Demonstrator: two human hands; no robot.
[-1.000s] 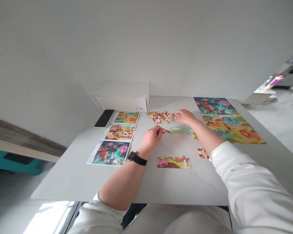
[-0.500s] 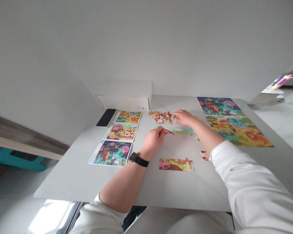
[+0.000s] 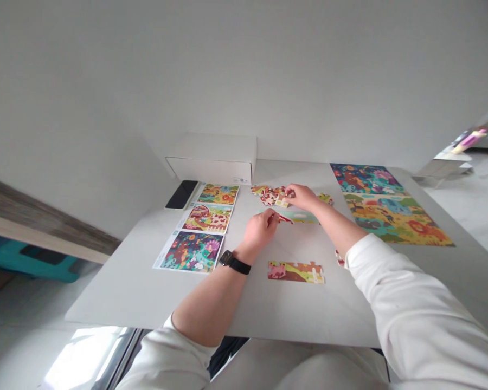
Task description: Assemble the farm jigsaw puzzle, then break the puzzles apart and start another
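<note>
My left hand (image 3: 260,228), with a black watch on the wrist, is curled with its fingertips on the left end of a joined strip of puzzle pieces (image 3: 299,217). My right hand (image 3: 302,196) reaches into the pile of loose puzzle pieces (image 3: 268,194) and pinches a pale piece (image 3: 283,202) at its near edge. A second joined strip with a pink pig (image 3: 295,271) lies nearer me on the white table (image 3: 117,292). A small bit of puzzle (image 3: 339,257) shows by my right sleeve.
Three picture cards (image 3: 206,227) lie in a column at the left, with a black phone (image 3: 181,194) beyond them. A white box (image 3: 213,158) stands at the back. Two finished puzzles (image 3: 384,206) lie at the right.
My right hand has drawn left along the loose pile and closed on a pale piece. A green-yellow piece behind it is uncovered. My left hand stays on the strip.
</note>
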